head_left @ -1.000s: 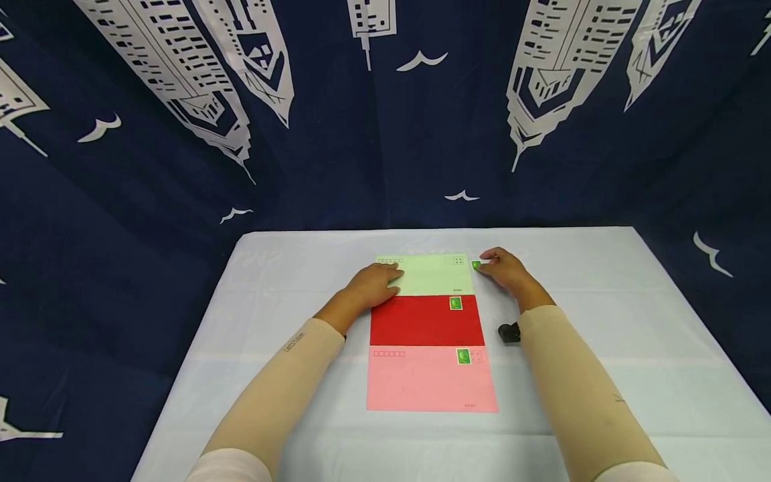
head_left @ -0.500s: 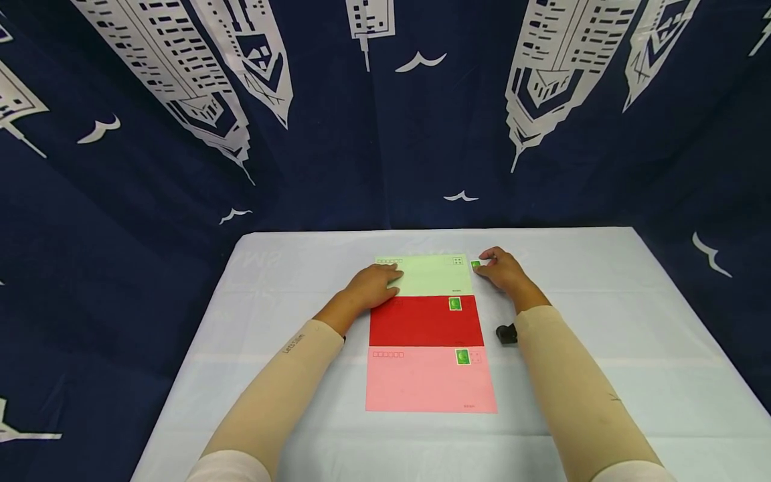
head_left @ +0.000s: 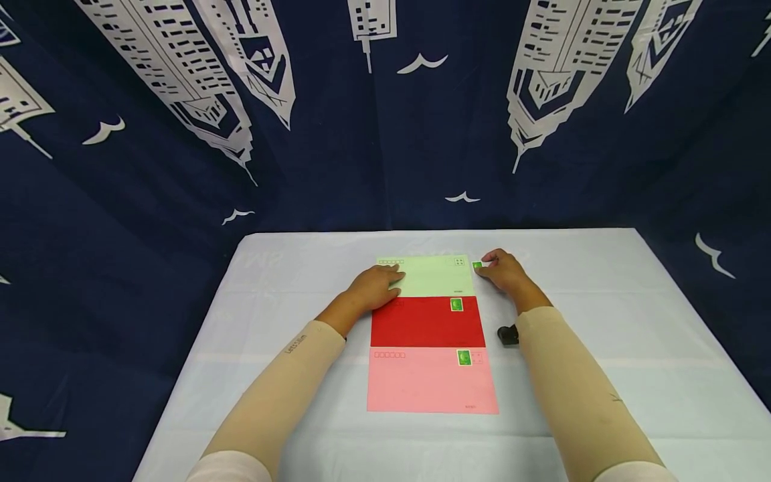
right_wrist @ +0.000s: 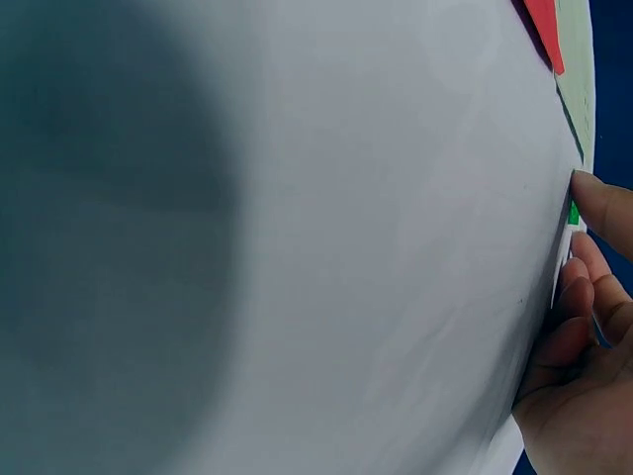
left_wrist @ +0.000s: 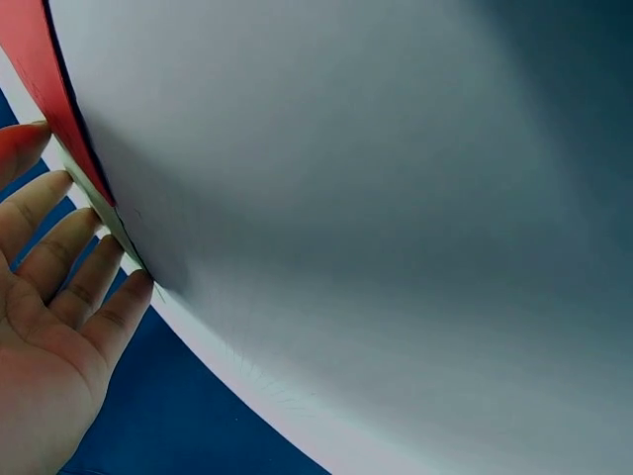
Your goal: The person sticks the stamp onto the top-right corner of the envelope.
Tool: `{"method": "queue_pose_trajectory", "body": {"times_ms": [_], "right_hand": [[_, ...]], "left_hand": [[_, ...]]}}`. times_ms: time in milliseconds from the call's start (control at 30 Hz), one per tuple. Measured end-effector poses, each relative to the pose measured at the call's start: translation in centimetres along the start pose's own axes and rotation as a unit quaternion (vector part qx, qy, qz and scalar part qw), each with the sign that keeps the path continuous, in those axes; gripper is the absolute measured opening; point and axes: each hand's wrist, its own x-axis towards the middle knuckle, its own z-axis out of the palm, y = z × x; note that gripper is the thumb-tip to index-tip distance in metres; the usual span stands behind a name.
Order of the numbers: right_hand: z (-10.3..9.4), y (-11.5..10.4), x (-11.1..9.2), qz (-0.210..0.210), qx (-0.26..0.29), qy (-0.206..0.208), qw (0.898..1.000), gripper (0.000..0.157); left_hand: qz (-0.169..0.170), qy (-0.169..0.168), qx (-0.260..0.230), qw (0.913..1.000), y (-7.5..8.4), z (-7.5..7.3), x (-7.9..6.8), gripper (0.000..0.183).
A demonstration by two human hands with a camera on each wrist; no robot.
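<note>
1. Here, my left hand (head_left: 375, 286) lies flat with straight fingers on the left end of the pale green paper envelope (head_left: 430, 276), which sits toward the far edge of the white-clothed table (head_left: 289, 268).
2. My right hand (head_left: 504, 271) is just off the right edge of that envelope, fingertips pinching a small green postage stamp (head_left: 477, 266) down on the cloth.
3. The stamp lies just beside the envelope's far right corner, apart from it, between the paper's edge and my curled fingers.
4. In the right wrist view the stamp (right_wrist: 573, 213) shows as a green sliver under my fingertip (right_wrist: 603, 206).
5. A red paper envelope (head_left: 424, 321) adjoins the green one on its near side, and a pink paper envelope (head_left: 427, 381) follows toward the near edge; each bears a green stamp at its right end.
6. A small black object (head_left: 508, 335) rests on the cloth beside my right forearm.
</note>
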Motion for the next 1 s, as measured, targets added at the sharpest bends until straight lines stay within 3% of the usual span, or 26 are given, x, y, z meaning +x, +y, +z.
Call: {"method": "queue_pose_trajectory", "body": {"times_ms": [700, 1000], "right_hand": [[-1.0, 0.6, -0.2, -0.006, 0.033, -0.02, 0.999, 0.022], [-1.3, 1.2, 0.1, -0.016, 0.055, -0.046, 0.997, 0.027]], "left_hand": [[0.008, 0.005, -0.007, 0.9999, 0.1, 0.1, 0.0, 0.052], [0.005, 0.004, -0.005, 1.0, 0.0, 0.0, -0.1, 0.052]]}}
